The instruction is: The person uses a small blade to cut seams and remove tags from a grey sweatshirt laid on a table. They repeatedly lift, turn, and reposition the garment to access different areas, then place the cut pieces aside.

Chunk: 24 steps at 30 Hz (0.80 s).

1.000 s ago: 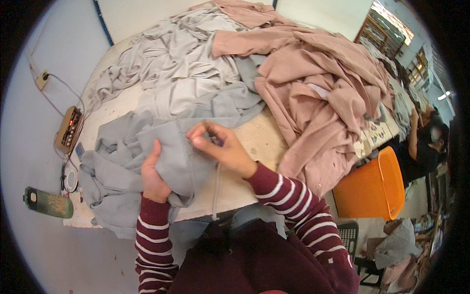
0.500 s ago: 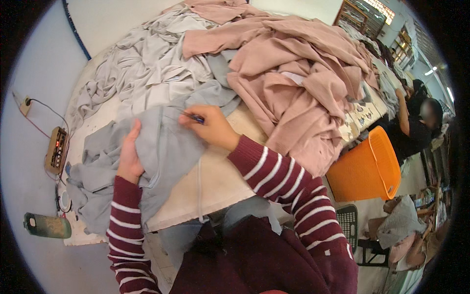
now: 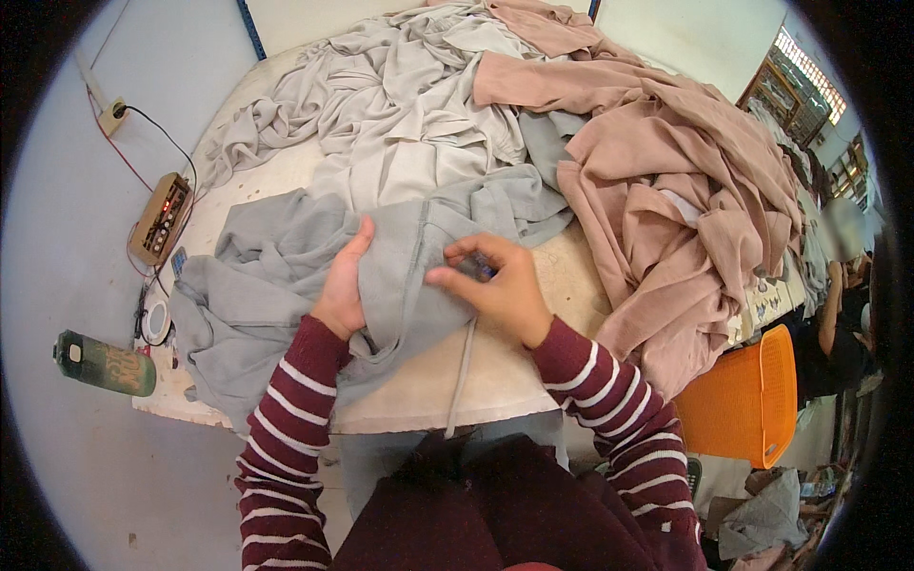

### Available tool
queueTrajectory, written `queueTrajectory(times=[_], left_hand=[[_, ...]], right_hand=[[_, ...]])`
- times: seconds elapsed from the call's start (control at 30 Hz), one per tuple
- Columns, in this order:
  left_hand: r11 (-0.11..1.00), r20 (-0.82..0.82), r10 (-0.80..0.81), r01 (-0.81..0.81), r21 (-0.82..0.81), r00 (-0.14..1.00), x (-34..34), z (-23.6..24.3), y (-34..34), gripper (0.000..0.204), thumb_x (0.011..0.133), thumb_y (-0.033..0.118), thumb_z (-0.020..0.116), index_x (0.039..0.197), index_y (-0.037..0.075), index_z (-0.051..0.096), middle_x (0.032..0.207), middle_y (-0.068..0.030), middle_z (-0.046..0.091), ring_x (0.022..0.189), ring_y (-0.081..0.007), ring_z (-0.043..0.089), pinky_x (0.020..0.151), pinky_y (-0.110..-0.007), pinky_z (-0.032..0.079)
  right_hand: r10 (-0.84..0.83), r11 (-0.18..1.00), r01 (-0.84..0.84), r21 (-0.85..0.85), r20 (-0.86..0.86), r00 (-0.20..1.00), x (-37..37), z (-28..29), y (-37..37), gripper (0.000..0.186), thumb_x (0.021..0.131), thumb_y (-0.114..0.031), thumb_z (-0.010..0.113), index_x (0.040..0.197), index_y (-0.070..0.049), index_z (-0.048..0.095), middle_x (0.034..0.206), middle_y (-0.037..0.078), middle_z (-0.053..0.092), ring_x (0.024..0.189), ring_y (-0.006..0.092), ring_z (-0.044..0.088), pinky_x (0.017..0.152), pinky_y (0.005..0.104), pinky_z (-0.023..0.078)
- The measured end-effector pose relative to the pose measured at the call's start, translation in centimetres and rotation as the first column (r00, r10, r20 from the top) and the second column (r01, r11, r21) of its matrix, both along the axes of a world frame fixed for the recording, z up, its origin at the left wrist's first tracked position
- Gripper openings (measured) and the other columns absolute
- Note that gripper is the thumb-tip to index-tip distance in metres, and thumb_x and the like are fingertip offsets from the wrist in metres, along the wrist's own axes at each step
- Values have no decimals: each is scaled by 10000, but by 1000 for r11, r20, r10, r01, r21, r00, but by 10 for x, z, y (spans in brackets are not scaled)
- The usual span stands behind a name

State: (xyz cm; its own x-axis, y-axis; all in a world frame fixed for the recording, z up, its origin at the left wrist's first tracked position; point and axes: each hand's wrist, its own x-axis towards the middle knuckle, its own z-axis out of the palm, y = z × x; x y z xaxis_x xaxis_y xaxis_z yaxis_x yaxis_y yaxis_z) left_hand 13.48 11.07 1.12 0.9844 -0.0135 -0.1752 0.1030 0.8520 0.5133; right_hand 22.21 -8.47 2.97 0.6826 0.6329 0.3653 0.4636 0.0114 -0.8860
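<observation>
A grey knit-like cloth (image 3: 276, 257) with a raised seam lies bunched along the near side of the table. My left hand (image 3: 341, 290) holds a fold of it, thumb stretched upward on the near side and the other fingers hidden beneath. Just right of the seam is my right hand (image 3: 509, 290), its thumb and forefinger curved toward the fabric with a gap between their tips. A small dark tool with a blue part (image 3: 486, 272) sits in its palm, mostly covered by the fingers; its kind cannot be made out.
Pale grey cloth (image 3: 381, 114) and dusty-pink cloth (image 3: 657, 247) heap across the table (image 3: 381, 414). A green bottle (image 3: 105, 362) and a control box (image 3: 162, 219) with wires stand left. An orange basket (image 3: 733, 400) is right, near another person's arm (image 3: 831, 309).
The whole view has shifted, so the scene sits farther right. My right hand's thumb and forefinger are farther apart now. My left hand stays at the grey cloth.
</observation>
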Motion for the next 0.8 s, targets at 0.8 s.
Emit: queueTrajectory(times=[0.8], left_hand=[[997, -31, 60, -59, 55, 998, -5, 2, 5, 500, 973, 438, 460, 1239, 22, 537, 1185, -102, 620, 1051, -240, 611, 934, -377, 484]], right_hand=[[-457, 730, 523, 439, -254, 852, 83, 32, -55, 271, 867, -185, 670, 1066, -24, 582, 833, -17, 584, 569, 52, 450, 511, 202, 337]])
